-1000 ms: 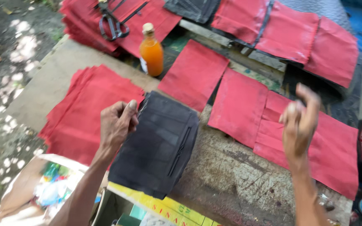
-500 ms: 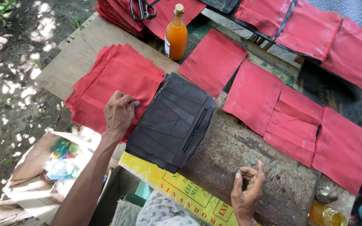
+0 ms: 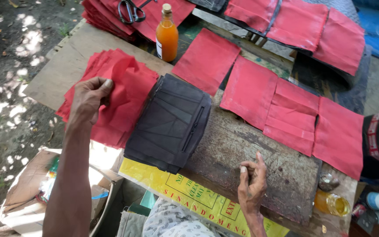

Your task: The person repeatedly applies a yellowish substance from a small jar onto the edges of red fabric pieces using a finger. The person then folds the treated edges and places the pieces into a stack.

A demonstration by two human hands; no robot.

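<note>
Left hand pinching red cloth from a stack on the worktop.

The left hand grips the top piece of the red cloth stack, lifting a fold; the stack lies at the worktop's left end, just beside a pile of dark pouches. The right hand rests loosely curled and empty on the rusty near edge. An orange bottle stands upright behind, near scissors.
</note>
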